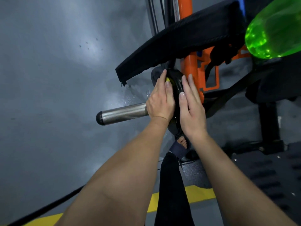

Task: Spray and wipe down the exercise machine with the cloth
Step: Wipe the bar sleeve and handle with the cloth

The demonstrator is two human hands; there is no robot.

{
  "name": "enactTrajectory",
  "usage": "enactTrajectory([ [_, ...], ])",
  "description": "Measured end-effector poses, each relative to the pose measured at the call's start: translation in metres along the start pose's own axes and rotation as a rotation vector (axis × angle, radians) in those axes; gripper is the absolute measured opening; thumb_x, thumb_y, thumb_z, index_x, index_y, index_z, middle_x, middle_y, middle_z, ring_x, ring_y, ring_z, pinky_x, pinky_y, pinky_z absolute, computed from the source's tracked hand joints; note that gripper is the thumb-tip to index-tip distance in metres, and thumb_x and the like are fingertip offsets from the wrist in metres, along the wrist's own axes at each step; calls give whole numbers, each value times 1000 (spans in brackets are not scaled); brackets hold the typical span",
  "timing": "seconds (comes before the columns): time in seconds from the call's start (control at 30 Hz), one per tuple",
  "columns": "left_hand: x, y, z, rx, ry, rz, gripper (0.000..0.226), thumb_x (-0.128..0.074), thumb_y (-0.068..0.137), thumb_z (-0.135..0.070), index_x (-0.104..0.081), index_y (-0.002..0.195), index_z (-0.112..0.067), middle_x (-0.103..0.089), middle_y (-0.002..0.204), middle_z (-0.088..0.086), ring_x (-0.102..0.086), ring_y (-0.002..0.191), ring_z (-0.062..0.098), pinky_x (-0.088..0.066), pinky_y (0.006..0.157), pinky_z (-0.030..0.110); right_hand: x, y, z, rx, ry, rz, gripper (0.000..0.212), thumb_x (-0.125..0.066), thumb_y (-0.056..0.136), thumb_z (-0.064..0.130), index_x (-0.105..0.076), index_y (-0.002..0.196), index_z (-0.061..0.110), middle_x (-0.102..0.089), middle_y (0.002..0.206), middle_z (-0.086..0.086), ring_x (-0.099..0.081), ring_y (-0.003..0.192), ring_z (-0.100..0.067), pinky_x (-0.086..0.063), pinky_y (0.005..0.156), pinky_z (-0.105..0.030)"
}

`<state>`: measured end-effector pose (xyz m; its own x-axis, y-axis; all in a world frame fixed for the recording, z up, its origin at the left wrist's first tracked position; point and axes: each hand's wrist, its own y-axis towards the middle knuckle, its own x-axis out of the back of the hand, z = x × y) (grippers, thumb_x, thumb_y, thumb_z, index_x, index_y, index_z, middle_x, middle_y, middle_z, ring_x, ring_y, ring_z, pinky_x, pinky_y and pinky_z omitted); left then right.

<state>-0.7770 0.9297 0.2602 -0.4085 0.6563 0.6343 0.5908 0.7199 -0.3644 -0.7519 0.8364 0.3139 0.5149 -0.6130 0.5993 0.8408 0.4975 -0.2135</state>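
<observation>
The exercise machine has an orange post (193, 67), a black padded seat (179, 41) and a steel bar sleeve (123, 112) pointing left. A black round plate (176, 83) with a yellow mark sits edge-on on that sleeve. My left hand (159, 98) presses a grey cloth (155, 74) flat against the plate's left face, fingers straight. My right hand (190, 105) lies flat on the plate's right face, fingers straight. A green translucent spray bottle (273, 30) shows blurred at the top right, close to the camera, and what holds it is hidden.
The floor is grey, with wet specks near the sleeve (130, 98) and a yellow line (198, 193) at the bottom. My foot in a sandal (182, 141) and a dark trouser leg (171, 185) are below the plate. Black frame legs (268, 128) and a textured mat (268, 176) lie to the right.
</observation>
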Motion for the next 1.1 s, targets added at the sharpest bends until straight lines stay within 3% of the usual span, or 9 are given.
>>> enactTrajectory([
  [0.1,-3,3,-2,33,20,6,47,-20,111,-45,-30,156,-48,-59,147,-3,-61,123,26,-44,96,39,-3,19,3,45,-59,3,44,-39,110,20,-46,153,14,-34,164,-3,-29,149,-5,-19,114,-6],
  [0.23,-3,2,3,23,12,13,48,-19,109,-50,-31,155,-51,-58,148,-3,-59,127,24,-45,97,39,-7,87,22,-239,-90,237,41,-37,110,24,-54,146,14,-49,154,-6,-43,143,-18,-29,117,-22],
  [0.33,-2,0,3,5,7,-3,52,-17,107,-50,-35,155,-48,-60,144,-1,-60,122,25,-44,91,35,-16,136,38,-535,-48,296,38,-42,103,17,-60,134,3,-60,134,-15,-57,126,-31,-47,100,-35],
  [0.47,0,1,1,-16,14,8,56,-14,104,-53,-33,157,-46,-58,148,-3,-61,123,25,-47,92,38,-10,128,32,-558,234,52,30,-54,98,22,-71,111,2,-73,102,-11,-69,88,-25,-54,68,-27],
  [0.6,2,0,-4,22,17,38,55,-17,105,-52,-29,158,-46,-50,155,-7,-59,128,25,-47,96,39,7,21,16,-263,159,42,41,-40,110,34,-54,147,24,-52,150,10,-46,138,-1,-34,111,-11],
  [0.7,3,0,-5,29,13,37,54,-17,106,-51,-29,159,-45,-52,154,-5,-58,130,24,-47,98,39,1,-7,-4,-121,11,-19,49,-25,112,29,-37,157,13,-39,161,-1,-30,151,-10,-25,122,-22],
  [0.83,1,1,-4,62,-10,23,51,-18,107,-53,-33,156,-49,-55,151,-7,-57,129,23,-44,98,38,1,36,7,-151,-48,45,47,-23,113,31,-55,139,7,-63,135,-7,-57,126,-17,-40,101,-21],
  [0.93,1,1,-5,84,-40,18,46,-21,110,-51,-37,153,-51,-61,143,-5,-59,123,26,-38,88,34,-1,90,24,-448,-72,172,44,-25,112,32,-59,113,5,-66,108,-11,-59,92,-20,-35,76,-21],
  [1.1,-2,2,-4,80,-38,-11,51,-16,107,-54,-35,155,-49,-65,138,0,-59,120,28,-35,86,34,-12,133,35,-598,124,143,34,-41,107,20,-60,130,4,-63,132,-14,-62,111,-26,-46,84,-27],
])
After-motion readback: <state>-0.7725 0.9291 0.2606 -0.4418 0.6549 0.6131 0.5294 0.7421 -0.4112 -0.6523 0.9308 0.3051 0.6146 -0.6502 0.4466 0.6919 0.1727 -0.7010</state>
